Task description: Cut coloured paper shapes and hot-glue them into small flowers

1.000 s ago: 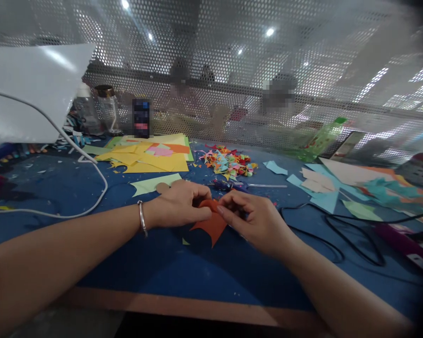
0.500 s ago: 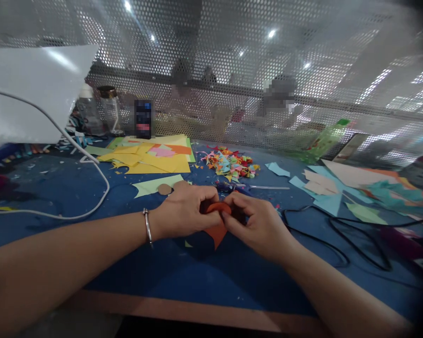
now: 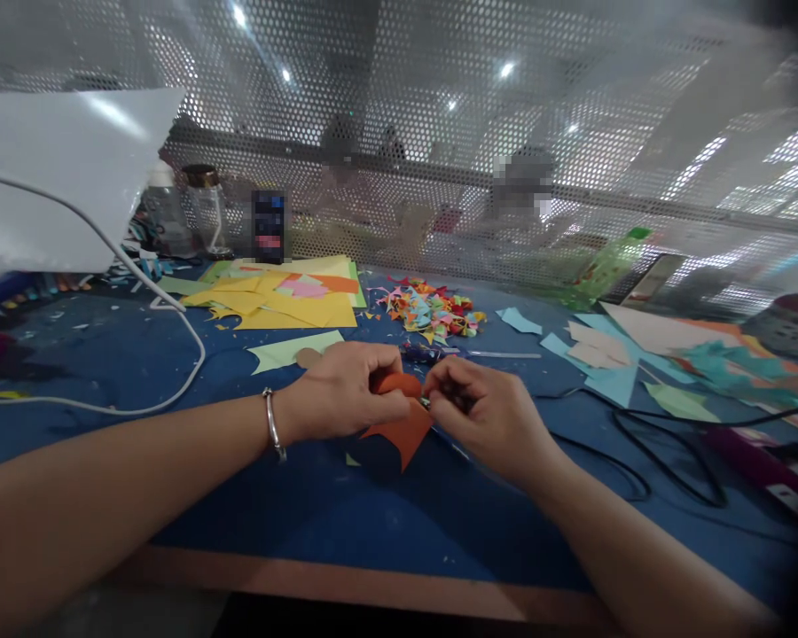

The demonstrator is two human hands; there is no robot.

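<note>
Left hand: the left hand [image 3: 349, 390] pinches the orange paper [image 3: 402, 434] between thumb and fingers, hiding its left part.
Right hand: fingers curled in at the right hand [image 3: 496, 416], just beside the paper's right edge; a shiny bit [image 3: 425, 403] shows at their tips, but I can't tell whether they grip it.
Orange paper: held between the two hands at the near middle of the blue table [image 3: 372, 523], a rounded part above, a curved-in edge and a point below.
Behind the hands: a dark blue handle [image 3: 422, 354] with a pale shaft, partly screened by the fingers; past it, a heap of coloured scraps [image 3: 435, 312].
Left side: pale green paper [image 3: 276, 352] and a brown disc [image 3: 308, 357], partly covered by the left hand; yellow sheets [image 3: 312, 312] beyond; a white cord [image 3: 198, 363] looping near the forearm.
Right side: a black cord [image 3: 638, 478] trailing close to the right arm, a purple object [image 3: 758, 468] farther off.
Since half a second ago: the right fingertips have drawn off the paper, the shiny bit has come into sight, and the upper orange part looks less bowed.
</note>
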